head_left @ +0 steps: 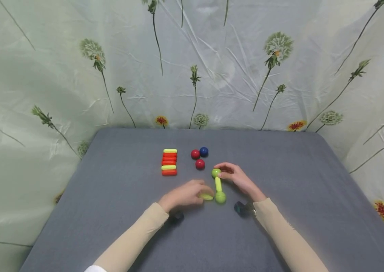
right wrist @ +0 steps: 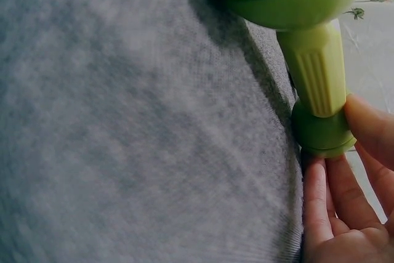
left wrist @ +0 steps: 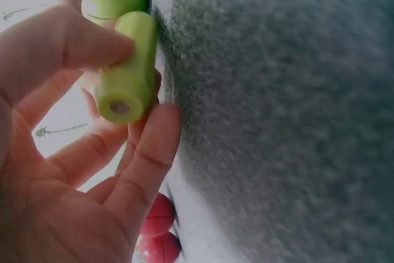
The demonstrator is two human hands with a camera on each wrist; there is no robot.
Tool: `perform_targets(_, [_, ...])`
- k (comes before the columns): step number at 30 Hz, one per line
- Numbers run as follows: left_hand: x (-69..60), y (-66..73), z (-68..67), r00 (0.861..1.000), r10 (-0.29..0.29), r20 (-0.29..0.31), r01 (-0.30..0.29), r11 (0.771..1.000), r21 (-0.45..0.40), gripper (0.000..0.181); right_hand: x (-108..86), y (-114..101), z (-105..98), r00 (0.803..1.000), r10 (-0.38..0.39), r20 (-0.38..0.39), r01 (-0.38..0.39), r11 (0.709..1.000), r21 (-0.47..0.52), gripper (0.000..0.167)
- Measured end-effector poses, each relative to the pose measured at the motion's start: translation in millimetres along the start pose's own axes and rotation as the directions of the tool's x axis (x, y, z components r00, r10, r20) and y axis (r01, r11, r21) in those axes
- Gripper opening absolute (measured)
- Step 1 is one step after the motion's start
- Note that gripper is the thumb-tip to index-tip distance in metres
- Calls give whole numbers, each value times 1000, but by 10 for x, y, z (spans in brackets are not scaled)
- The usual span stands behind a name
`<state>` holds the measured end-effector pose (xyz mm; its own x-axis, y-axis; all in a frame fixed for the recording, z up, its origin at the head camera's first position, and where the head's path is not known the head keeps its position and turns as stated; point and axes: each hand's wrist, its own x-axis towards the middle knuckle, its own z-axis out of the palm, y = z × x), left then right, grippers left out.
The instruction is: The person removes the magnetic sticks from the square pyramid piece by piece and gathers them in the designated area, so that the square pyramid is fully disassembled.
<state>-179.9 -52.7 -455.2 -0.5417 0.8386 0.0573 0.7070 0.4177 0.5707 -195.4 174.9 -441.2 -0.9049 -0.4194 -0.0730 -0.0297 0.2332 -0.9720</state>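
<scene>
My left hand (head_left: 191, 193) pinches a short yellow-green rod (head_left: 207, 197) between thumb and fingers. In the left wrist view this rod (left wrist: 126, 78) has a round metallic spot on its end facing the camera. Its other end lies at the near green ball (head_left: 220, 197); whether they touch I cannot tell. Another yellow-green rod (head_left: 218, 184) links that ball to the far green ball (head_left: 216, 172). My right hand (head_left: 238, 178) holds the far ball with thumb and fingers. In the right wrist view the linking rod (right wrist: 319, 72) shows grooves along its side.
Beyond my left hand, several red rods (head_left: 169, 163) lie in a stacked row with two yellow ones, such as the yellow rod (head_left: 170, 150). Two red balls (head_left: 200, 164) and a blue ball (head_left: 204, 152) sit further back on the grey table (head_left: 280, 162). A flowered curtain (head_left: 178, 87) hangs behind.
</scene>
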Motion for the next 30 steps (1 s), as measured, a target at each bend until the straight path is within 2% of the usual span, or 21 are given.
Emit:
perform_targets(3, [-86, -16, -60, 996, -66, -58, 64, 997, -50, 38, 10, 18, 0, 1000, -1, 0, 1, 1000, 5, 34])
perform_targets(5, [-184, -55, -113, 983, -132, -125, 120, 988, -100, 33, 37, 82, -9, 1000, 6, -6, -6, 1000, 8, 33])
perform_targets(7, [-303, -128, -167, 959, -195, -204, 172, 977, -123, 28, 60, 152, -25, 1000, 17, -14, -17, 1000, 3, 33])
perform_targets(12, [-606, -348, -297, 882, -296, -368, 278, 955, -104, 22, 62, 245, -49, 1000, 15, -17, -15, 1000, -15, 35])
perform_targets(16, [-735, -476, -351, 831, -328, -450, 327, 941, -82, 18, 33, 241, -43, 999, 17, -49, -20, 998, -64, 34])
perform_targets(19, [-757, -530, -369, 802, -324, -501, 340, 938, -63, 17, -11, 228, -34, 996, 18, -85, -29, 992, -126, 32])
perform_targets(21, [-756, -551, -379, 788, -324, -524, 352, 935, -49, 17, -45, 216, -19, 993, 28, -116, -47, 986, -162, 30])
perform_targets(23, [-746, -560, -388, 780, -331, -532, 373, 927, -31, 17, -77, 212, -4, 989, 39, -141, -66, 979, -193, 28])
perform_targets(27, [-726, -566, -404, 767, -383, -515, 432, 901, -26, 16, -131, 202, 25, 978, 85, -191, -131, 961, -244, 25])
perform_targets(30, [-724, -562, -414, 755, -419, -504, 469, 883, -32, 15, -169, 203, 41, 975, 106, -196, -157, 951, -266, 27])
